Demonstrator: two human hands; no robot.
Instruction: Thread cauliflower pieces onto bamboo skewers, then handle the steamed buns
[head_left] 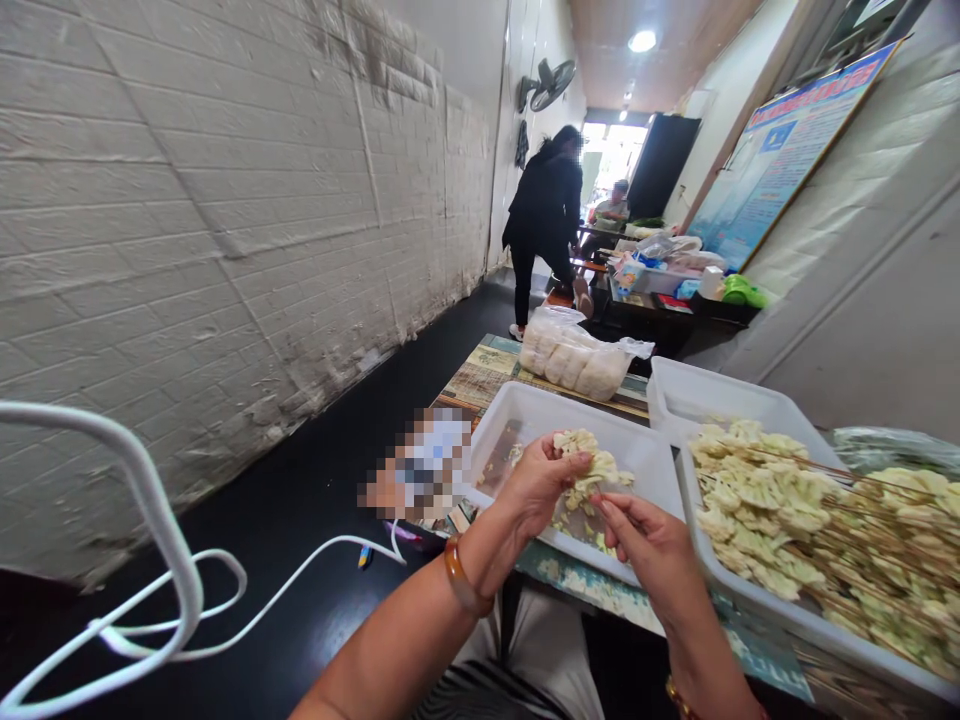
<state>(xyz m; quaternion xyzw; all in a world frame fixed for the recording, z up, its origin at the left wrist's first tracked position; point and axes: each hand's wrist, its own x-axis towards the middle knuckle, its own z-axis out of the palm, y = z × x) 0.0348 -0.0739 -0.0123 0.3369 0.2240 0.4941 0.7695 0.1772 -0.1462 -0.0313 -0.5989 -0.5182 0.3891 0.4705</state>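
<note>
Above the white tray (525, 415), left hand (536, 482) grip closes on cauliflower pieces (576, 445), palm inward; right hand (649, 545) grip pinched, contents indiscernible.

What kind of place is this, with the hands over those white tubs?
Probably a small eatery's prep area for skewered food: a white tub holds heaped skewers of pale vegetable pieces, the left hand grips more pieces over a second tub, and bagged food sits on the table.
</note>
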